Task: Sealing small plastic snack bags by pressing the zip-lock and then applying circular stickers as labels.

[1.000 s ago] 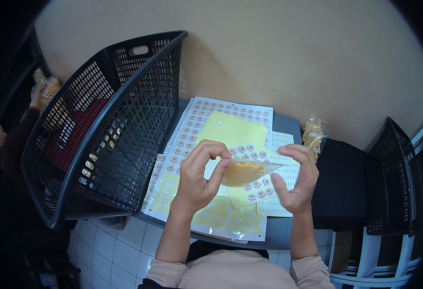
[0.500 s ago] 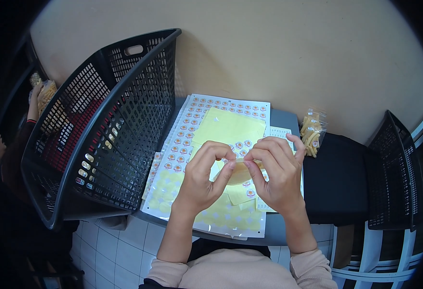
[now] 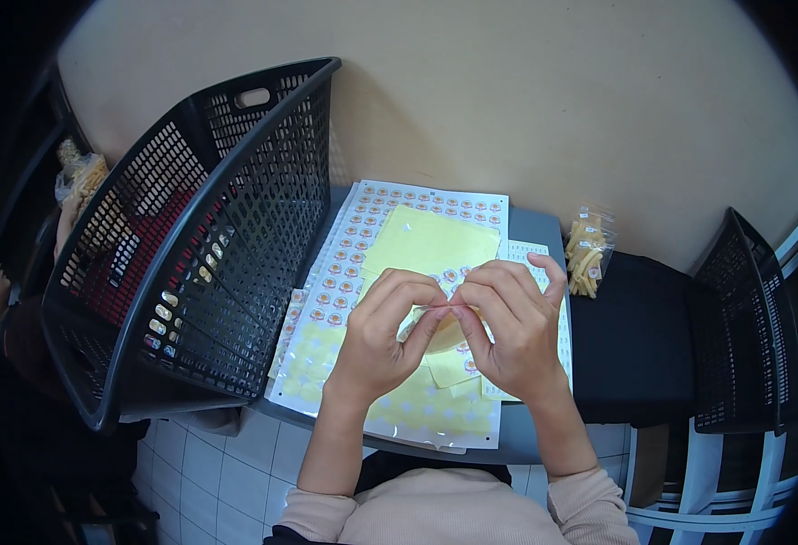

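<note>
My left hand [image 3: 385, 336] and my right hand [image 3: 512, 331] meet over the sticker sheets, fingertips pinched together on a small clear packet of yellowish snack [image 3: 444, 331] held between them. The packet is mostly hidden by my fingers. Beneath my hands lie sheets of small round stickers [image 3: 390, 227] with yellow backing paper [image 3: 426, 241] on top, all on a small grey table [image 3: 535, 227].
A large black mesh basket [image 3: 190, 236] stands tilted at the left, touching the table's edge. A clear bag of yellow snack sticks [image 3: 585, 254] lies at the table's right end, beside a black surface [image 3: 635, 336]. Another black basket [image 3: 739, 327] is at the far right. White tiled floor lies below.
My right hand has moved left to join the left hand, and both now close around the packet, which showed more fully a second ago.
</note>
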Demonstrator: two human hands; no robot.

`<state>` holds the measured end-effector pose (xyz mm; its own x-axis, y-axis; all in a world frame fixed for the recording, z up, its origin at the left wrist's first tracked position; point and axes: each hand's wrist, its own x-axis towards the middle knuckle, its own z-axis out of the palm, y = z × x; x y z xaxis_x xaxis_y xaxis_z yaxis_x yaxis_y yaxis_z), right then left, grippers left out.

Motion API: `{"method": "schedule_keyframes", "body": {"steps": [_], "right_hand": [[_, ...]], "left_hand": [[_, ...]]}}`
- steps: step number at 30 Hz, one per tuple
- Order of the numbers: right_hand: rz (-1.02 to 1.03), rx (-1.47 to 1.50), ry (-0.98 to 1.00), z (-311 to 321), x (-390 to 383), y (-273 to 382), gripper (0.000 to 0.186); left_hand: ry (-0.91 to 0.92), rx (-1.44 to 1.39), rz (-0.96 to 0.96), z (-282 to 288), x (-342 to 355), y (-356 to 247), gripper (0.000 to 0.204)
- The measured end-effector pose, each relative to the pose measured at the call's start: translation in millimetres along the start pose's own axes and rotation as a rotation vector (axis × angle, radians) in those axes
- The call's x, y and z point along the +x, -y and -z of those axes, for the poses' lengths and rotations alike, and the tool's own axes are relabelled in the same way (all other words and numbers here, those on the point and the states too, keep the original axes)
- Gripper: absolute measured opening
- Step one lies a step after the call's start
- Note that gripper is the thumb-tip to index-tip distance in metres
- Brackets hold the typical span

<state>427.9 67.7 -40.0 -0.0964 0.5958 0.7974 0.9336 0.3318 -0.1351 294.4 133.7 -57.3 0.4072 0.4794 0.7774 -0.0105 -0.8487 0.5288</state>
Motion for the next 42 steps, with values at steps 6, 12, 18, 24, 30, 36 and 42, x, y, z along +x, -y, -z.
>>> {"method": "schedule_keyframes", "body": {"steps": [6, 12, 18, 24, 30, 36, 42], "right_hand": [[0.004, 0.023, -0.008, -6.8, -2.3, -3.8, 0.010], [0.007, 0.080, -0.011, -11.3, -4.2, -8.1, 0.008], [-0.072, 0.169, -0.002, -2.0, -5.5, -20.2, 0.009], [-0.066, 0.261, 0.024, -1.0, -3.8, -18.6, 0.009], [-0.067, 0.270, 0.033, -0.3, -3.4, -16.3, 0.009], [-0.045, 0.273, 0.025, -1.5, -3.5, -15.5, 0.009], [-0.017, 0.267, 0.017, -3.0, -2.6, -14.6, 0.010]], "left_hand": [[-0.021, 0.017, -0.004, -2.1, -1.6, 2.4, 0.009], [-0.008, 0.020, 0.014, 1.9, -1.9, 3.7, 0.009], [0.003, -0.076, 0.120, 10.3, -4.8, 9.4, 0.009], [0.067, -0.184, 0.098, 8.5, -0.7, 11.1, 0.022], [-0.001, -0.211, 0.090, -2.4, 0.0, 9.2, 0.034], [-0.050, -0.155, 0.061, -2.3, -1.1, 9.2, 0.034], [-0.119, -0.196, 0.036, -5.6, -2.7, 10.9, 0.031]]}}
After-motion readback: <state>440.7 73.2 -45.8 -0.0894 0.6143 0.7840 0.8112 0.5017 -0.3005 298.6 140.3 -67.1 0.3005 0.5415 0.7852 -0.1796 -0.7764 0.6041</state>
